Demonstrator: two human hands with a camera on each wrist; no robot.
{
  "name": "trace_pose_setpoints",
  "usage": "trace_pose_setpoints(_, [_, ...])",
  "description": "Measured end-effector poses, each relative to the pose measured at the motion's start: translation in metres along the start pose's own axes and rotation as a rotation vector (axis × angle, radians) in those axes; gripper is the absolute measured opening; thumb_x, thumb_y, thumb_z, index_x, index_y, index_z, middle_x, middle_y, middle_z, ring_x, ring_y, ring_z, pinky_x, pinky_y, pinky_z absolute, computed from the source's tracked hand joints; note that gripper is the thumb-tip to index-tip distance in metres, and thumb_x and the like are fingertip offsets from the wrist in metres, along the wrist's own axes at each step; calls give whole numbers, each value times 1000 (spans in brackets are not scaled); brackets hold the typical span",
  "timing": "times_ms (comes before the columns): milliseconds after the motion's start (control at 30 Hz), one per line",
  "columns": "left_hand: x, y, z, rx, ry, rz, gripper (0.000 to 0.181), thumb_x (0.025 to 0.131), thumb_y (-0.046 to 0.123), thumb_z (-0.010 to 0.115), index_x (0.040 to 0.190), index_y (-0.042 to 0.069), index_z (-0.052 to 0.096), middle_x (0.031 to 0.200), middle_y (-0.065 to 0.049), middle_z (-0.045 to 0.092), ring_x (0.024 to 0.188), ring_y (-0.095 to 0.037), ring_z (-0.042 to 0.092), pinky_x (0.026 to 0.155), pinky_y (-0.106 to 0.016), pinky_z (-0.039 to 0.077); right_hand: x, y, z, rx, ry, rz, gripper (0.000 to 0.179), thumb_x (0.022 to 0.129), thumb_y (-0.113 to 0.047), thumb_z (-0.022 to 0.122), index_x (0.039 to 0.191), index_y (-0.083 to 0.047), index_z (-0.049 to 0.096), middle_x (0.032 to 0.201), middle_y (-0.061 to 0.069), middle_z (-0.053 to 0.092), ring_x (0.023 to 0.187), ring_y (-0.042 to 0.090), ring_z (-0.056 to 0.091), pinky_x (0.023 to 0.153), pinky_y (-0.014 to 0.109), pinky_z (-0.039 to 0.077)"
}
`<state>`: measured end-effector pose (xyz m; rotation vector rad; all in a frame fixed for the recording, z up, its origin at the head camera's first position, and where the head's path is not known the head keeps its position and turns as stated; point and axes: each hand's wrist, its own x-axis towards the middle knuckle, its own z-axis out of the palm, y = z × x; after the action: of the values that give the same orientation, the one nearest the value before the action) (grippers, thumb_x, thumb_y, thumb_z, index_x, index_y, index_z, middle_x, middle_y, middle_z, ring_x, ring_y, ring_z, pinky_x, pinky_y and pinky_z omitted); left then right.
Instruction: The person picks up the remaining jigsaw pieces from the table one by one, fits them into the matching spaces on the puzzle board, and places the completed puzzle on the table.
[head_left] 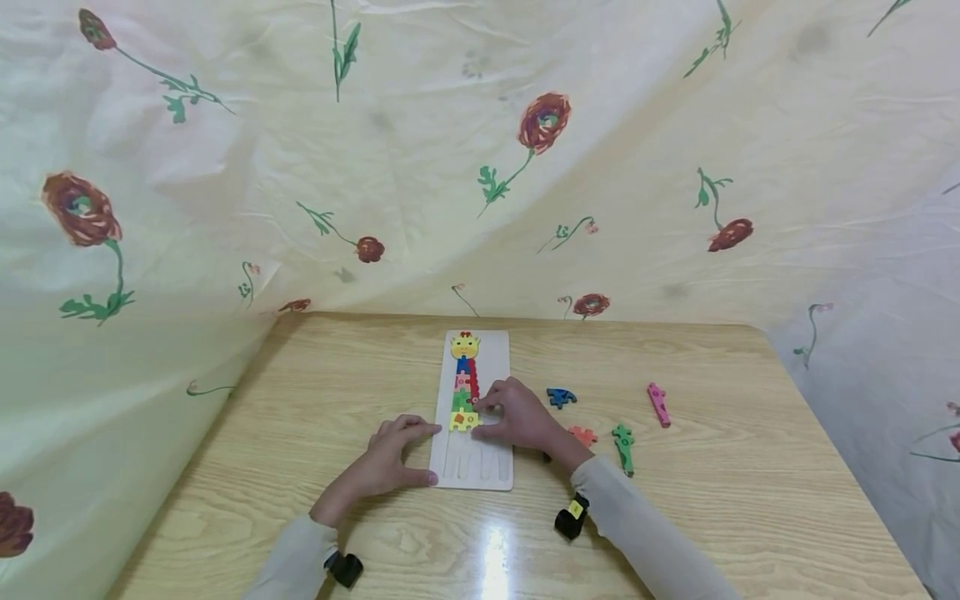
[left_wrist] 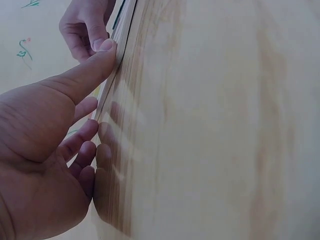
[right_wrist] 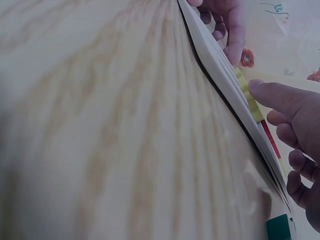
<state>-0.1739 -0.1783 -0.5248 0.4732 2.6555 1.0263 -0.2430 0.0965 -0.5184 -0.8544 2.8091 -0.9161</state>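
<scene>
A white puzzle board point(head_left: 495, 358) lies on the table, holding part of a giraffe: a yellow head piece point(head_left: 464, 347), with blue, pink and green pieces below and a red strip point(head_left: 472, 377) along the right. Under the green piece sits a yellow puzzle piece point(head_left: 459, 422). My right hand point(head_left: 519, 417) pinches its right side between thumb and forefinger; the right wrist view has the thumb point(right_wrist: 270, 95) against its edge. My left hand point(head_left: 386, 458) rests at the board's left edge, thumb and fingers extended and touching it.
Right of the board lie a dark blue piece point(head_left: 559, 397), an orange piece point(head_left: 583, 435) partly behind the right wrist, a green piece point(head_left: 623, 447) and a pink piece point(head_left: 659, 405). A flowered cloth point(head_left: 420, 167) hangs behind the wooden table point(head_left: 360, 358).
</scene>
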Motion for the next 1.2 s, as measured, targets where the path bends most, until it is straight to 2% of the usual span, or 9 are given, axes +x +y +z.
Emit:
trace_pose_setpoints(467, [-2, 4, 0, -12, 2, 4, 73, 79, 44, 87, 144, 27, 59, 146, -2, 47, 127, -29, 36, 104, -57, 33, -2, 2, -8, -16, 27, -39, 37, 80, -43, 87, 108, -19, 81, 95, -9, 66, 80, 10, 49, 68, 26, 42])
trace_pose_setpoints(600, [-2, 4, 0, -13, 6, -11, 73, 79, 45, 87, 144, 28, 59, 147, -1, 47, 127, -28, 36, 103, -56, 34, -5, 0, -17, -12, 31, -26, 38, 81, -42, 87, 110, -17, 81, 97, -7, 67, 80, 12, 51, 67, 27, 43])
trace_pose_setpoints(833, [-1, 3, 1, -14, 10, -23, 73, 78, 44, 88, 144, 29, 60, 146, 0, 47, 125, -27, 36, 101, -51, 34, -15, 0, -34, -10, 37, 3, 40, 82, -40, 86, 113, -14, 79, 102, 0, 70, 91, 17, 58, 75, 32, 48])
trace_pose_setpoints(1033, [-2, 5, 0, -21, 13, -19, 73, 78, 42, 88, 143, 28, 60, 145, 1, 48, 124, -26, 36, 100, -50, 34, -27, 7, -46, 1, 62, -3, 44, 83, -40, 85, 116, -11, 78, 103, 2, 69, 97, 18, 60, 80, 36, 50])
trace_pose_setpoints(1200, [-2, 5, 0, -16, 11, -23, 72, 78, 42, 88, 143, 28, 61, 145, 1, 48, 123, -26, 36, 99, -49, 34, -35, 16, -56, 1, 91, -4, 46, 84, -39, 84, 119, -10, 76, 104, 5, 69, 96, 19, 61, 76, 35, 50])
